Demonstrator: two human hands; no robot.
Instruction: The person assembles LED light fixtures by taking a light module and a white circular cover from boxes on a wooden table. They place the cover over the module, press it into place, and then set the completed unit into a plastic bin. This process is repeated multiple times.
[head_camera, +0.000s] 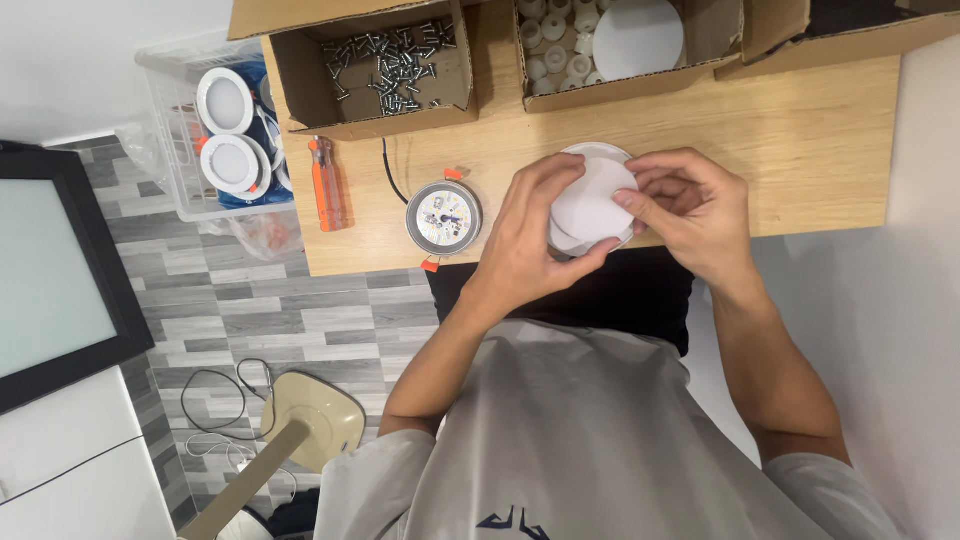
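Round white plastic lamp ring held over the near edge of the pale wooden table, at about 12 o'clock from the torso; thin white translucent diffuser disc lying in or on it, tilted slightly, lower edge not sitting flush at 6 o'clock, so seemingly only half seated. Left hand cupped round the ring from 8 o'clock, thumb hooked under the rim, fingers curled over the top edge: closed on the ring. Right hand coming in from 3 o'clock, fingertips pinching and pressing the disc's edge: closed on the disc.

At 9 o'clock from the hands, round metal lamp body with small yellow light chips and orange spring clips, face up, uncovered, black lead trailing off toward 11 o'clock; apparently not yet joined to the ring. Further toward 9 o'clock, orange-handled screwdriver lying untouched. At 11 o'clock, open cardboard box of dark screws; at 12 o'clock, second cardboard box with small white plastic parts and another white disc. Far at 10 o'clock, clear plastic crate holding round white lamps, finished by the look of them.

By judgement: diffuser fitting under way; mating with the body and screwing left.
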